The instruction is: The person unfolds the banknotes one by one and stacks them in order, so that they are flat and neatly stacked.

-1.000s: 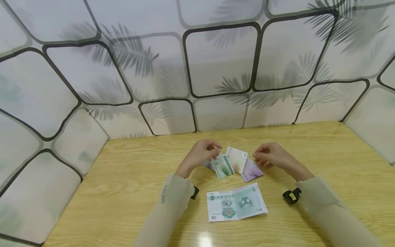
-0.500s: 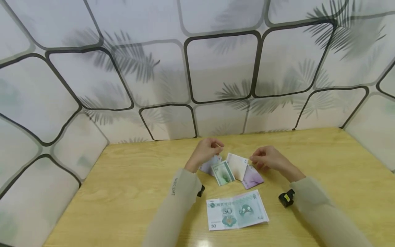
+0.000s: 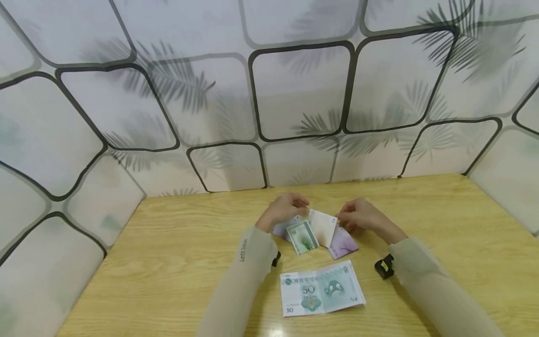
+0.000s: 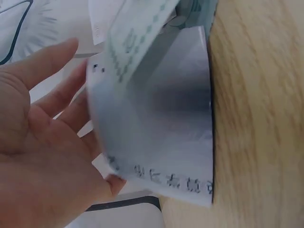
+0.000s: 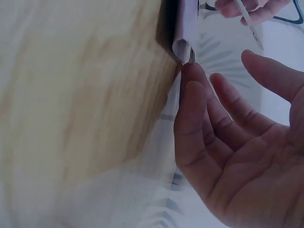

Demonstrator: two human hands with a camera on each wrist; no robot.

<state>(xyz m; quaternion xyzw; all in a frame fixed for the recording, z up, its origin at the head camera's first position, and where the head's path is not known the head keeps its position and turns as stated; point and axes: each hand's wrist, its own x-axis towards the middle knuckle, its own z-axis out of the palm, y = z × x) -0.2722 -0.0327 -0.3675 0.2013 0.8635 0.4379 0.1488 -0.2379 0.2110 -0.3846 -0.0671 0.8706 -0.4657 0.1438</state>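
The left hand (image 3: 284, 209) has its fingers (image 4: 66, 102) apart from its thumb. In the left wrist view they reach to the edge of a grey-purple note (image 4: 156, 114), and some tips are hidden behind it. I cannot tell how hard they touch. The right hand (image 3: 362, 217) has softly bent fingers, with the thumb standing away from them. In the right wrist view, one fingertip touches the curled edge of a purple note (image 5: 186, 31).

The small notes lie between the two hands, a bit below and right of the middle of the head view. They spread out like a fan. The grey-purple note is at the left, partly under a green note (image 3: 302, 238). A cream note (image 3: 323, 227) comes next and overlaps the purple note at the right.

Lower down, near the bottom middle of the frame, a big note (image 3: 322, 289) lies by itself. It says 50 and has a funny green face.

All the notes are on a yellow wooden desk (image 3: 181, 281). Two pale sleeves (image 3: 236, 285) come in from the bottom, and a black gadget (image 3: 384, 267) sits by the right wrist. Behind the desk is a white wall (image 3: 301, 93) with dark lines and grey leaves.
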